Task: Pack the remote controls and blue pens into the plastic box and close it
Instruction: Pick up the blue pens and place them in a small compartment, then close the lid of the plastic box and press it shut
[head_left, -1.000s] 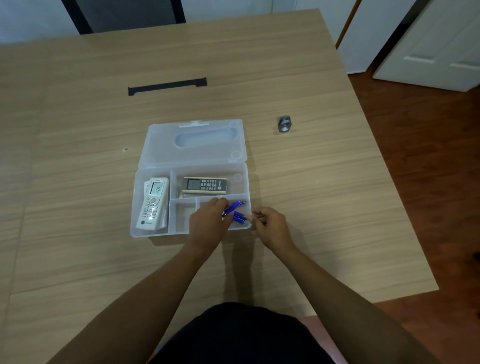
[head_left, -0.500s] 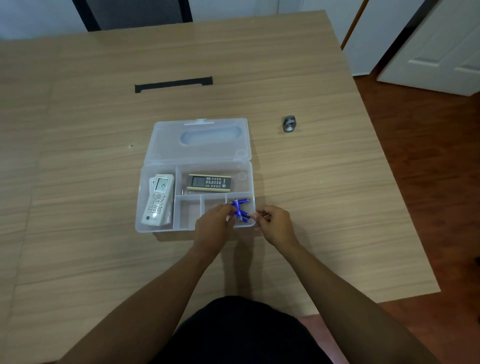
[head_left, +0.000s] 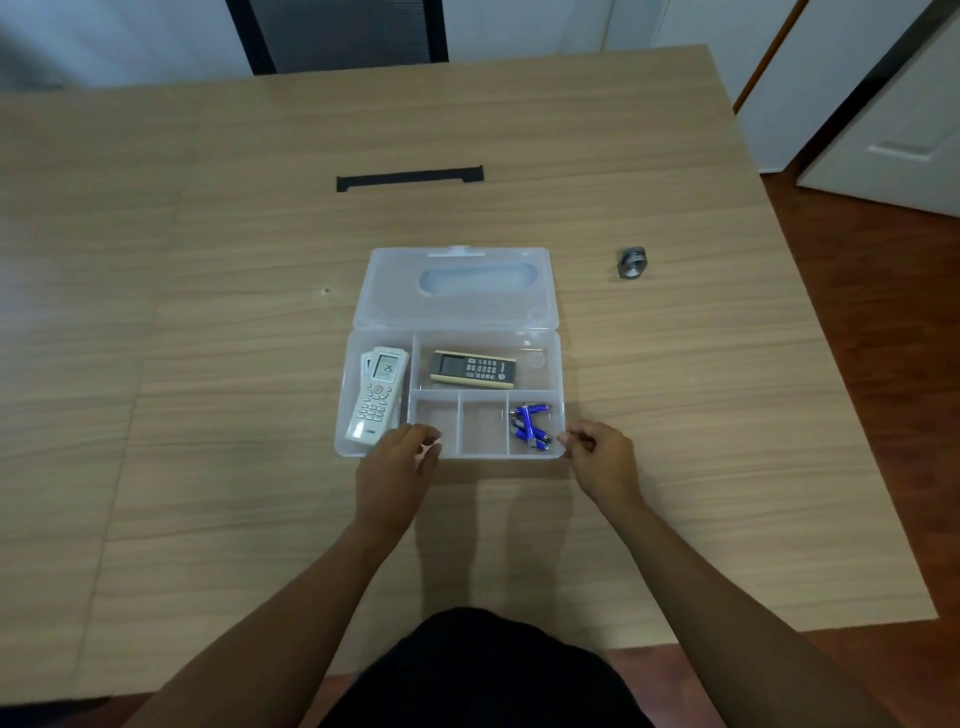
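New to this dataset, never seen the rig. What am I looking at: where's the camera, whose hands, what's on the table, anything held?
There is no robot here. A person wears one wide-angle camera on the head, looking down at their own bare hands over a wooden table.

An open clear plastic box lies there, its lid folded back. Inside are white remote controls in the left compartment, a dark remote in the upper one and blue pens at lower right.

The left hand and right hand sit at the box's near edge; neither visibly holds anything. A black strip and a small metal part lie apart.
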